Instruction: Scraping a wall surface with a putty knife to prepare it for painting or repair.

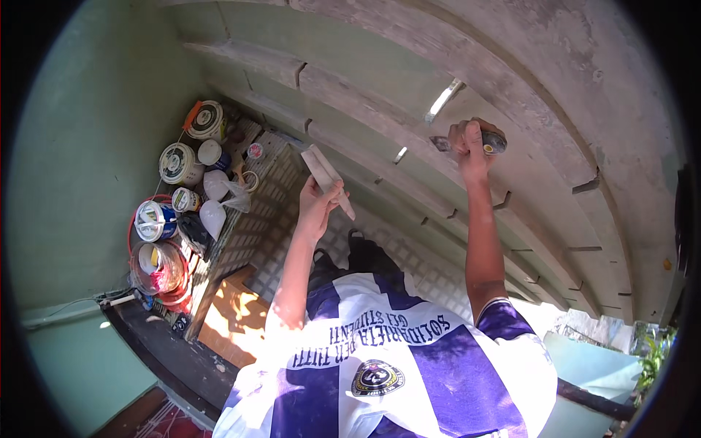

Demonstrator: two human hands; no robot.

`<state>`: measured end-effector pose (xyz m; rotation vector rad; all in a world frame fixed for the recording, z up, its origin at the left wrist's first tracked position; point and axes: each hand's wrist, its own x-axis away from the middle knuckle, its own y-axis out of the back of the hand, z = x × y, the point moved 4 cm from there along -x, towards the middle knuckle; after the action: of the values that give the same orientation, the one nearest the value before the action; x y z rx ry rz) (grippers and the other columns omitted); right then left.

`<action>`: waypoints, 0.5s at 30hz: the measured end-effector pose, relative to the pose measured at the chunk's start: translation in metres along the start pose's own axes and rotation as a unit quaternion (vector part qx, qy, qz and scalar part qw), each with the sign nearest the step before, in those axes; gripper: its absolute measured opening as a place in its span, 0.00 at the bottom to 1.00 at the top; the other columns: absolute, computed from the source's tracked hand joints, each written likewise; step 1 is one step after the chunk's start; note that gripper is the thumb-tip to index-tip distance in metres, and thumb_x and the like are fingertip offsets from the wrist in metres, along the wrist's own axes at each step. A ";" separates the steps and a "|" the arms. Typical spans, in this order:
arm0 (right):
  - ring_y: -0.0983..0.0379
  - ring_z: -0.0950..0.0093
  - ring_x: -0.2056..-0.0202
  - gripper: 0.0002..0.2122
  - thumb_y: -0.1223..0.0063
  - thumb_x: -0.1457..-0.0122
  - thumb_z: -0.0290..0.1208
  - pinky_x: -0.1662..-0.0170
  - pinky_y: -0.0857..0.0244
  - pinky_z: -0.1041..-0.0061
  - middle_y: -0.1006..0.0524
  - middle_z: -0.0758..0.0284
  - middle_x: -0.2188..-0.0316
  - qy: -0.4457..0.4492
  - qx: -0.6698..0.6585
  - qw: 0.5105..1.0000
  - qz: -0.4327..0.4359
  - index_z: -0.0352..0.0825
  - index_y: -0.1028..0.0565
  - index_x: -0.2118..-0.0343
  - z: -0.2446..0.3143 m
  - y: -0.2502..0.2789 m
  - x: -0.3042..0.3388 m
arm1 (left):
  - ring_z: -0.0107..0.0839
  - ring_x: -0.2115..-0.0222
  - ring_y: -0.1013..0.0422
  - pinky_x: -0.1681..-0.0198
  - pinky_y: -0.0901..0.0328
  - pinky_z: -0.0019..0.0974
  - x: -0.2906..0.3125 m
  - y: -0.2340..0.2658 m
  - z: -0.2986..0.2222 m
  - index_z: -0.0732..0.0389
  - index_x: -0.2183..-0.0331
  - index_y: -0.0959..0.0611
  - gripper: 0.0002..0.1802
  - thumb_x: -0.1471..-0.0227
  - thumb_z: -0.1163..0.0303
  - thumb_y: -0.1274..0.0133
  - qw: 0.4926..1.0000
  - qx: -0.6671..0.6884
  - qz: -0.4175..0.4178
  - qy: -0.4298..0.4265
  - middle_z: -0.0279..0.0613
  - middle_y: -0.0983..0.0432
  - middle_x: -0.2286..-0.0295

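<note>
My right hand (475, 146) is closed round the dark handle of a putty knife (495, 143). Its short, smeared blade (440, 144) points left, close to a pale raised strip on the panelled surface (409, 120); whether it touches cannot be told. Lower and to the left, my left hand (321, 201) grips a long, flat, whitish piece (321, 169) with a ridge along it and a narrow lower end. Its exact kind does not show. The piece is held tilted, apart from the panelled surface.
Long raised strips with dark gaps cross the surface ahead. At left, a slatted bench (266, 157) bears several paint buckets (180, 163), tied plastic bags (212, 217), a tape roll (250, 181) and a clear tub (157, 266). A brown board (234, 321) lies below; plants (650, 365) show at right.
</note>
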<state>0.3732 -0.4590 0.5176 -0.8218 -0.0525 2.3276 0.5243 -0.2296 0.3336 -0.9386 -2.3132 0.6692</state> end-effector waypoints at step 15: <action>0.37 0.75 0.89 0.12 0.42 0.53 0.22 0.82 0.43 0.78 0.32 0.66 0.90 0.234 0.263 0.935 0.039 0.32 0.33 0.88 0.029 -0.020 -0.048 | 0.27 0.73 0.29 0.71 0.32 0.30 0.031 0.016 0.029 0.63 0.52 0.33 0.24 0.49 0.72 0.43 0.986 -0.076 -0.150 0.007 0.39 0.28 0.70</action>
<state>0.3961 -0.4671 0.5717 -1.0727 0.7843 2.0017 0.4941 -0.2034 0.3123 -0.6352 -2.4500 0.3642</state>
